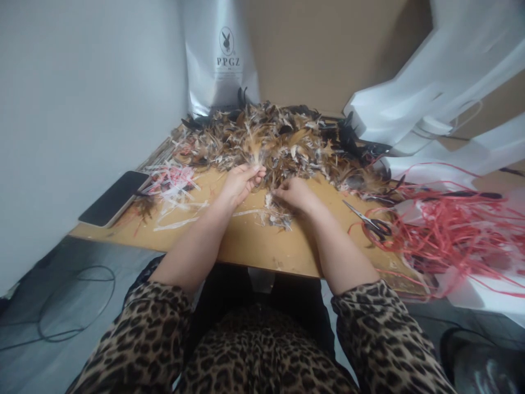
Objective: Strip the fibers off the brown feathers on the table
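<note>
My left hand (245,181) is closed in a pinch around the base of a small tuft of light brown feathers (255,145), whose tips point away from me. Close by on its right, my right hand (293,193) has its fingers bent together at the near edge of a big heap of brown and black feathers (283,128). Whether anything is between those fingertips is too small to tell. Just below them, some whitish feather scraps (281,220) lie on the yellowish wooden table (254,246).
At the left lie a dark-screened phone (115,198) and a bundle of pink and white strips (172,180). Scissors (371,222) rest right of my hand, beside a tangle of red plastic string (455,235). A silver printed bag (223,82) stands behind the heap.
</note>
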`<state>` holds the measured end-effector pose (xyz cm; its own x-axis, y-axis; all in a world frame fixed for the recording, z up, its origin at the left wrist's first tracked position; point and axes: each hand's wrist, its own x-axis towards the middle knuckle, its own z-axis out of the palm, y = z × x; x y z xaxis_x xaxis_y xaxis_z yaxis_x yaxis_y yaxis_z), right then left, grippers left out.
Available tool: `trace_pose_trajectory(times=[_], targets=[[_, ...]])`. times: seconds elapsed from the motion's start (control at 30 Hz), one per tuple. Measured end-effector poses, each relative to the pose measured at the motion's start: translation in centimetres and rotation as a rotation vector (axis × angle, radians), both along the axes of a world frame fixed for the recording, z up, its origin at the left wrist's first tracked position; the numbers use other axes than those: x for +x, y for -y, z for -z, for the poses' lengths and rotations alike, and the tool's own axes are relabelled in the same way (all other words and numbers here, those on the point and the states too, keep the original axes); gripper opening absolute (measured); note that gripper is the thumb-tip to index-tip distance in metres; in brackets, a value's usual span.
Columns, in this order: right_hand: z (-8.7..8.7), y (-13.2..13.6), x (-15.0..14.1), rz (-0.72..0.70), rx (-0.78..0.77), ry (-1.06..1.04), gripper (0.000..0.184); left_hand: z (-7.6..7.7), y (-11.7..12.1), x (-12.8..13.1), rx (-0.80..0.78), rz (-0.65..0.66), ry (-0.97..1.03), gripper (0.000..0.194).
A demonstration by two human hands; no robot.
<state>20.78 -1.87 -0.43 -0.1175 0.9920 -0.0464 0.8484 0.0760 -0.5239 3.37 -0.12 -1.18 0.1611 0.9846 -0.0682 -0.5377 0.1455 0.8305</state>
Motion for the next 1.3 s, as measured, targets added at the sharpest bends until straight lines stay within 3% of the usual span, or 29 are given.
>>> trace_pose_trajectory(times=[0.2, 0.33, 0.53, 0.77, 1.0, 1.17, 1.3], targets=[[1.3, -0.7, 0.1, 0.032, -0.078, -0.097, 0.026, 0.2, 0.0, 0.0, 0.004, 0.031, 0.028, 0.001], [2.2, -0.7, -0.9, -0.015, -0.069, -0.177, 0.015, 0.2, 0.0, -0.1, 0.006, 0.042, 0.028, 0.001], [0.6, 0.0, -0.5, 0.038, -0.024, -0.499, 0.017, 0.2, -0.1, -0.2, 0.006, 0.039, 0.039, 0.001], [-0.9, 0.0, 0.3, 0.079, 0.202, -0.815, 0.023, 0.3, 0.0, -0.2, -0.006, 0.086, 0.034, 0.003], [-0.2, -0.2, -0.9, 0.122, 0.306, -0.825, 0.024, 0.0, 0.6, 0.3, -0.086, 0.190, 0.009, 0.003], [-0.3, 0.1, -1.2, 0.088, 0.259, -0.872, 0.027, 0.1, 0.6, 0.3, -0.103, 0.237, -0.007, 0.005], [-1.4, 0.7, 0.1, -0.041, 0.075, -0.939, 0.029, 0.2, 0.2, 0.0, -0.093, 0.178, 0.019, 0.006]])
